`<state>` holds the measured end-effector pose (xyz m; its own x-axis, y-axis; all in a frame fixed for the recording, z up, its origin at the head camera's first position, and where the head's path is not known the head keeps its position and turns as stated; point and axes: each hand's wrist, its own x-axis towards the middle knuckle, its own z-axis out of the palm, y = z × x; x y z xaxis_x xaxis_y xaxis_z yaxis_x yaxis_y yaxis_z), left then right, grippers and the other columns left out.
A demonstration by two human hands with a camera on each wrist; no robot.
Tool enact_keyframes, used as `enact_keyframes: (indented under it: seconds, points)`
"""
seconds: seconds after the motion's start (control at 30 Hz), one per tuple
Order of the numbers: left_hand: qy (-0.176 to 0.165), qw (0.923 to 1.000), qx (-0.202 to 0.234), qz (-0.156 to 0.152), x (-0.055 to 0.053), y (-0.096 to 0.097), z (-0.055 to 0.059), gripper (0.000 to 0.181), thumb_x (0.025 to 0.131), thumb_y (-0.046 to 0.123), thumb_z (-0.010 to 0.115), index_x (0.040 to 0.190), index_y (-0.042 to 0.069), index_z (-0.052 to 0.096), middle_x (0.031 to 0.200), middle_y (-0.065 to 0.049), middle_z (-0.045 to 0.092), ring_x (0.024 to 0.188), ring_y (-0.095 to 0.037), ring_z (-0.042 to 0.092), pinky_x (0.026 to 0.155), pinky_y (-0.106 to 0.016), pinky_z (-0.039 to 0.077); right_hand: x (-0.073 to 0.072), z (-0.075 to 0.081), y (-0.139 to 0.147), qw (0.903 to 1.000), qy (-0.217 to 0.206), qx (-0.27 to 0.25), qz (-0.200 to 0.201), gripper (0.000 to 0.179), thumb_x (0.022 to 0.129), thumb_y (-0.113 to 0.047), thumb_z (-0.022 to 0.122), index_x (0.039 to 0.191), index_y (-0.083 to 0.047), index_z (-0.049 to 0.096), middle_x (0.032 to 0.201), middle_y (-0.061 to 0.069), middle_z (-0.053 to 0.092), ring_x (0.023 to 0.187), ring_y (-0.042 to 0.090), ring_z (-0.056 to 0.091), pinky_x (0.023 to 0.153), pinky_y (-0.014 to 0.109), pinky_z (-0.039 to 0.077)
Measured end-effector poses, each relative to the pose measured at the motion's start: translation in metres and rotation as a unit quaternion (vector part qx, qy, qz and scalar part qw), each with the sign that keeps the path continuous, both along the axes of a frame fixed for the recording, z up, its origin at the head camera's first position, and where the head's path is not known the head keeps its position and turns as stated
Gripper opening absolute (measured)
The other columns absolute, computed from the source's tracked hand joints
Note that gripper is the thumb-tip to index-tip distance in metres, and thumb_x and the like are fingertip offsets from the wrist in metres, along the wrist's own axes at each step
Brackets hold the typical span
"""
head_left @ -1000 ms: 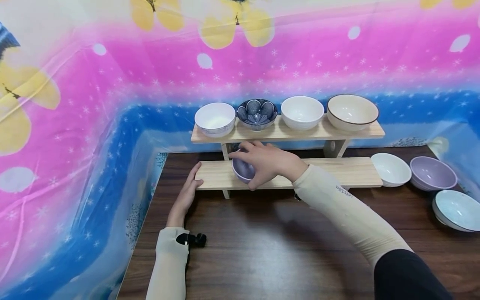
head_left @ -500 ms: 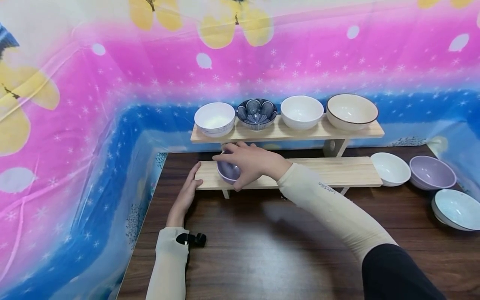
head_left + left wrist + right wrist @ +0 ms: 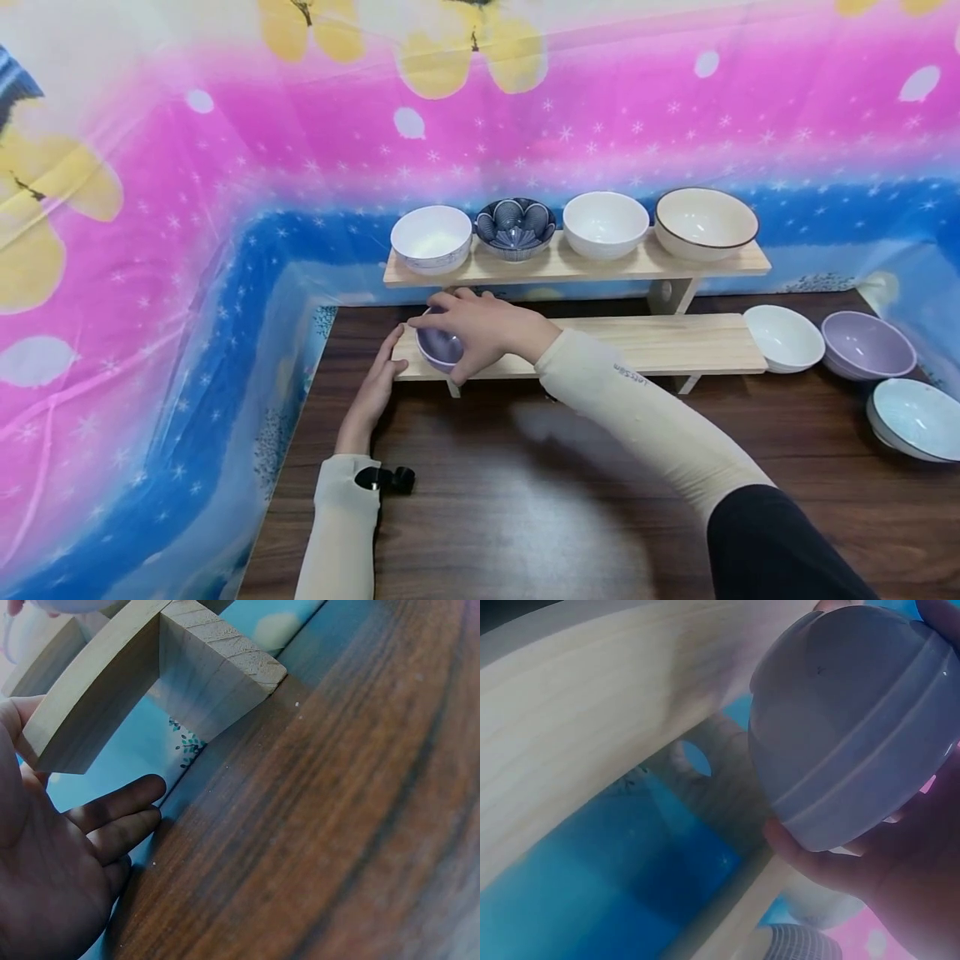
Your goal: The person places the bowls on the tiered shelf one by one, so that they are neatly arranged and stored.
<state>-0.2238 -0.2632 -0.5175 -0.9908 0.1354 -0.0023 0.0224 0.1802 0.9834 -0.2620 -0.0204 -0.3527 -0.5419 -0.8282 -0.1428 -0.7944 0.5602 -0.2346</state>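
Observation:
At the left end of the lower wooden shelf, my right hand (image 3: 491, 327) holds a small purple bowl (image 3: 437, 346) by its rim, thumb at the near side and fingers across the far side. The right wrist view shows the bowl's ridged outer wall (image 3: 855, 727) with the hand (image 3: 900, 862) around its rim. My left hand (image 3: 372, 390) grips the left end of the lower shelf (image 3: 637, 342). In the left wrist view, that shelf's end (image 3: 97, 697) sits at the thumb side of the left hand (image 3: 52, 862), while the other fingers extend below it.
Along the upper shelf (image 3: 525, 271) stand a white bowl (image 3: 431, 237), a dark patterned bowl (image 3: 515, 229), another white bowl (image 3: 605, 225) and a cream bowl with a dark rim (image 3: 705, 223). On the table's right are white (image 3: 783, 337), purple (image 3: 868, 346) and pale blue (image 3: 917, 419) bowls.
My right hand has moved left along the lower shelf with the small purple bowl, bringing it close to the left hand. The left hand has stayed at the shelf end.

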Motion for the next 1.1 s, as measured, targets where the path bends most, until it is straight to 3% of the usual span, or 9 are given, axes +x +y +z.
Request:
enact_keyframes:
  seconds: [0.23,0.53,0.9,1.1]
  points:
    - [-0.009,0.9999,0.004,0.005,0.0,0.0,-0.002,0.072,0.104,0.017,0.043,0.171,0.016,0.016,0.177,-0.008,0.009,0.162,-0.033,0.003,0.124,-0.064,0.003,-0.004,-0.006,-0.01,1.0,-0.001,0.002,0.009,0.097,0.08,-0.05,0.086,0.164,-0.032,0.041,0.166,0.01,0.035,0.146,0.036,0.036,0.11,0.066,0.039]
    - [-0.014,0.9999,0.009,-0.001,0.003,-0.001,-0.004,0.072,0.106,0.019,0.04,0.172,0.017,0.012,0.177,-0.011,0.002,0.161,-0.036,0.0,0.124,-0.064,0.002,-0.006,-0.015,-0.022,0.9998,-0.001,0.006,0.017,0.095,0.083,-0.048,0.085,0.165,-0.032,0.04,0.168,0.009,0.033,0.144,0.036,0.038,0.109,0.062,0.041]
    - [-0.016,0.9998,0.008,-0.001,0.001,0.002,-0.003,0.074,0.104,0.022,0.042,0.172,0.016,0.012,0.177,-0.011,0.003,0.161,-0.036,0.001,0.124,-0.064,0.003,-0.011,-0.02,-0.025,0.9999,-0.014,-0.006,0.005,0.095,0.082,-0.039,0.087,0.165,-0.031,0.041,0.172,0.009,0.029,0.154,0.041,0.027,0.114,0.071,0.032]
    - [-0.009,0.9998,0.015,0.0,0.0,0.001,0.0,0.072,0.105,0.018,0.041,0.172,0.019,0.013,0.176,-0.012,0.007,0.16,-0.036,0.009,0.125,-0.062,0.006,-0.011,-0.024,-0.02,0.9995,0.002,-0.03,-0.005,0.097,0.084,-0.056,0.085,0.165,-0.03,0.039,0.172,0.005,0.03,0.158,0.041,0.021,0.117,0.073,0.025]
